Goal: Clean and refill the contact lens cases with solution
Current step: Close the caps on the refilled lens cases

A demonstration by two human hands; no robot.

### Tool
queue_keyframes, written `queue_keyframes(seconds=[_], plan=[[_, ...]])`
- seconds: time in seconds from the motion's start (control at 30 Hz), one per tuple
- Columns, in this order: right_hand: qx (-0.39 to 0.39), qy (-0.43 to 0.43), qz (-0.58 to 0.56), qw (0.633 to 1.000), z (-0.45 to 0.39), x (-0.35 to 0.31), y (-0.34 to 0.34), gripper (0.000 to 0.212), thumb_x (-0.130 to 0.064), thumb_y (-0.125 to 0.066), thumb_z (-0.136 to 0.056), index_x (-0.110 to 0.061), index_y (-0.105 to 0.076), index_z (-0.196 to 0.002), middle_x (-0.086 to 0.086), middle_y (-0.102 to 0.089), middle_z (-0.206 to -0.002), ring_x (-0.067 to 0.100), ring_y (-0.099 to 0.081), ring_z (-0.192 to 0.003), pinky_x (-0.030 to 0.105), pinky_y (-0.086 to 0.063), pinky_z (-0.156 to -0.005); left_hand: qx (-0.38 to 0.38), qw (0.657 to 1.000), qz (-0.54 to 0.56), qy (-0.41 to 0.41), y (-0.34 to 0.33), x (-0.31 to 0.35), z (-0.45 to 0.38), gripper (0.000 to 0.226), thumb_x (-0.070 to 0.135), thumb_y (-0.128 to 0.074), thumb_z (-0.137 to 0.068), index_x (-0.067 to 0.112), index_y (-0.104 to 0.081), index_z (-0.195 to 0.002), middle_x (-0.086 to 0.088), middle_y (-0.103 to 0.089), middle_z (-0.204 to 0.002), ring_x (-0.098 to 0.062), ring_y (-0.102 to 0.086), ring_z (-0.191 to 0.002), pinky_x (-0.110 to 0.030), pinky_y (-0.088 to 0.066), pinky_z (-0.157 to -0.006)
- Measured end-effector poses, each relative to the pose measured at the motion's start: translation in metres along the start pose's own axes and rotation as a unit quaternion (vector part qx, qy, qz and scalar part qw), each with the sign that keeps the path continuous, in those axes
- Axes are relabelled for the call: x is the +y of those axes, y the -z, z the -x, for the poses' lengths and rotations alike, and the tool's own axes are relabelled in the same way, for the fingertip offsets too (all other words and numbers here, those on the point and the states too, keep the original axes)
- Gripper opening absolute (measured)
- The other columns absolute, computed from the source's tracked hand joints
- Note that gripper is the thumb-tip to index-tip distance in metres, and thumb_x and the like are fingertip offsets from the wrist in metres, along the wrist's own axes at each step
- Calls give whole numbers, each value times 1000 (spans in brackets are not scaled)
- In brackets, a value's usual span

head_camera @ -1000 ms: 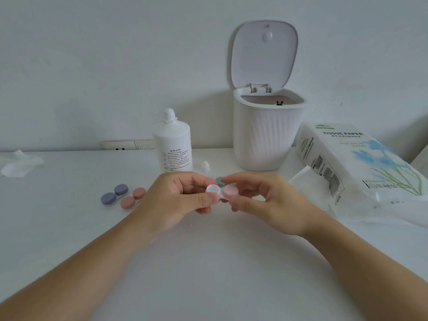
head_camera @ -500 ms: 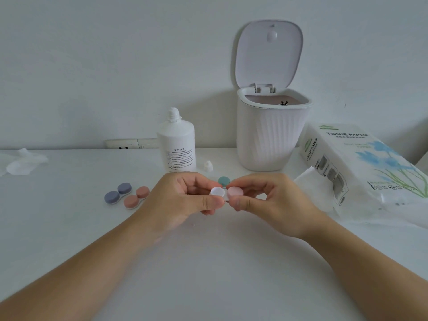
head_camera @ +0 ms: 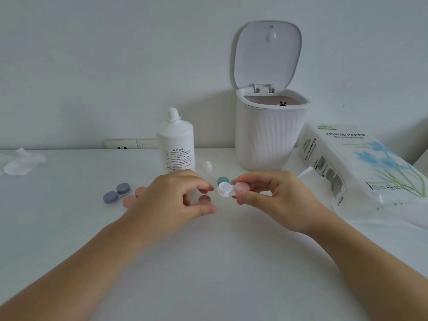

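Right hand pinches case (1 lid off).

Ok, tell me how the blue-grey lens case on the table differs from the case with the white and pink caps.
The blue-grey capped lens case lies on the white table, untouched; the white-and-pink capped lens case is held off the table, pinched by the right hand. The first has two matching blue-grey caps; the second's caps differ in colour. Both are twin-well cases with both caps on.

bare table before bottle
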State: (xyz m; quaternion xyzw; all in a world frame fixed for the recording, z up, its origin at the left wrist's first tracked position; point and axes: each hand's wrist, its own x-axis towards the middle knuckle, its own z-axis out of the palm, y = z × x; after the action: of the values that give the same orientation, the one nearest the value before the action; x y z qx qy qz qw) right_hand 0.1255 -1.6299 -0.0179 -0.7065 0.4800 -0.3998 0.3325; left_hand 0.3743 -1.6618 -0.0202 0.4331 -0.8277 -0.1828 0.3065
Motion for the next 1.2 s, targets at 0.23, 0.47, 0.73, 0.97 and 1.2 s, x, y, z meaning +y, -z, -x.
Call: queue_keyframes(seconds=[0.23, 0.47, 0.73, 0.97, 1.2], plan=[[1, -4, 11, 1000, -2, 1, -2, 12, -24, -77, -88, -22, -77, -100, -1, -78, -90, 24, -71, -89, 40, -56, -90, -52, 985, -156, 46, -7, 3, -1, 33, 57, -62, -89, 49, -60, -121, 38, -51, -93, 24, -46, -85, -10, -25, -56], [-5, -3, 13, 1000, -1, 4, -1, 11, -26, -78, -88, -27, -77, -99, -4, -78, -90, 22, -72, -88, 40, -56, -89, -53, 993, -92, 43, -13, -7, -6, 29, 43, -63, -93, 41, -67, -122, 29, -56, -92, 2, -54, -80, -23, -42, -72], [-6, -6, 5, 1000, -1, 4, 0, 12, -27, -77, -88, -26, -77, -100, -2, -78, -89, 24, -71, -89, 36, -55, -88, 53, 997, 54, -4, -9, -5, -4, 18, 28, -65, -97, 44, -71, -103, 26, -61, -94, -7, -55, -73, -4, -38, -67], [-17, -7, 15, 1000, -1, 3, -2, 8, -28, -78, -88, -25, -77, -95, -3, -76, -85, 24, -69, -85, 30, -54, -83, 94, 969, 226, 20, -12, 2, -5, 12, 34, -82, -84, 33, -70, -87, 25, -62, -69, -2, -42, -49, -8, -34, -48], [-31, -7, 15, 999, -1, 1, -4, 8, -29, -78, -88, -25, -77, -95, -4, -76, -85, 20, -69, -84, 27, -54, -81, 79, 971, 226, 0, -17, 3, -1, 21, 44, -82, -77, 31, -69, -86, 23, -61, -63, -2, -43, -49, -12, -34, -47]])
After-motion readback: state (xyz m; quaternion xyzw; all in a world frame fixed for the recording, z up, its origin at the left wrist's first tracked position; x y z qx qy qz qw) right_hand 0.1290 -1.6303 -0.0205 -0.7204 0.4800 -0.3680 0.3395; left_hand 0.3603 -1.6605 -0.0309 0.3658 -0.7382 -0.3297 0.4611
